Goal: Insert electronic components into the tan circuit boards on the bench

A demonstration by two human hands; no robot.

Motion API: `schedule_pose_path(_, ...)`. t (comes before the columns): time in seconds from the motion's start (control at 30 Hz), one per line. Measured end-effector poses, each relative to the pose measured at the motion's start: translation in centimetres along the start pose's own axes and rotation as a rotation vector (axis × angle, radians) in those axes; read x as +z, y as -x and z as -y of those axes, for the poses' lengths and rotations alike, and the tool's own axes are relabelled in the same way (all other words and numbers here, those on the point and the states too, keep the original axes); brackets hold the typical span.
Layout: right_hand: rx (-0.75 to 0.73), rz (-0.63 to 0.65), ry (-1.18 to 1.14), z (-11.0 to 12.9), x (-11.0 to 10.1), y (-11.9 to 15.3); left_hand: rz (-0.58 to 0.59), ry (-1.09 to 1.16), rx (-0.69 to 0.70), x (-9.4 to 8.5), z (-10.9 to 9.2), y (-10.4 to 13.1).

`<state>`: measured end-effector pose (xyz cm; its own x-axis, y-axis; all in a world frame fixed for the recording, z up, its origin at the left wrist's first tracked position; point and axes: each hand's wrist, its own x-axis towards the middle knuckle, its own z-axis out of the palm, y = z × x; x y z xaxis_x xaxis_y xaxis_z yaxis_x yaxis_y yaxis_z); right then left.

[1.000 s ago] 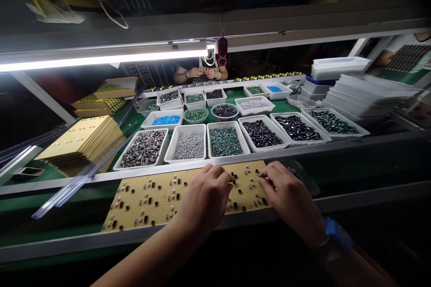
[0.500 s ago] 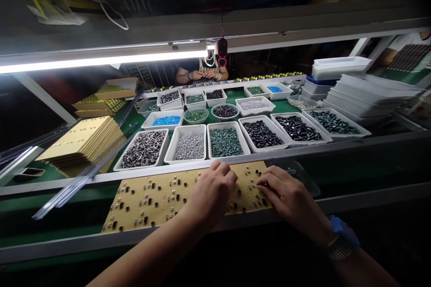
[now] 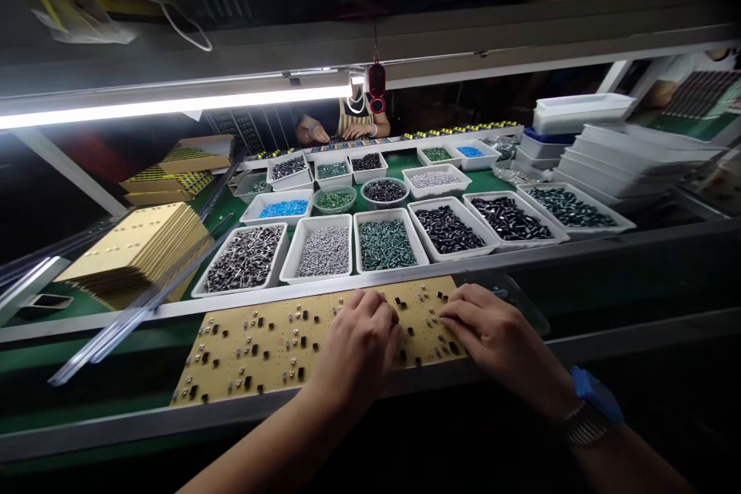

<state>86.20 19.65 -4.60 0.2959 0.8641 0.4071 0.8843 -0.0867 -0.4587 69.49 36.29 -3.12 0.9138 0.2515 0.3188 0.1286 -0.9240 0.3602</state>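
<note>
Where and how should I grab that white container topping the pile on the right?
Probably by the short ends of the white container, both hands coming from above. It's long, has a raised rim, and sits higher than the nested trays alongside.

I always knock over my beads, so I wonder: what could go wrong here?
The left hand, low over the board, might tip its tiny black parts. The white trays sit so close together that a bump could mix their pieces. The clear strips poke past the metal rail and might get knocked.
</note>
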Motion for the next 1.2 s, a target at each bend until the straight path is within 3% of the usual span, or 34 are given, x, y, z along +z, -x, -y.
schedule_pose_path(0.2, 0.136, -0.126, 0.003, 0.0, -0.1, -1.2, -0.001, 0.009, -0.044, 0.3, -0.3, 0.0)
schedule_pose_path(0.43, 0.168, -0.098, 0.084, 0.4, 0.7, -2.1, -0.013, 0.03, -0.059, -0.3, -0.3, 0.0)
schedule_pose_path(0.63, 0.218, -0.091, 0.101, 0.6, 0.5, -2.4, -0.073, -0.047, -0.092, -0.7, -0.2, -1.9)
schedule_pose_path(0.83, 0.226, -0.068, 0.108, 0.4, 0.4, -2.5, -0.031, -0.086, -0.087, 0.3, 0.0, -3.0)
schedule_pose_path(1.2, 0.126, -0.022, 0.069, -0.2, 0.6, -3.0, -0.069, -0.088, -0.089, 0.4, 0.6, -2.8)
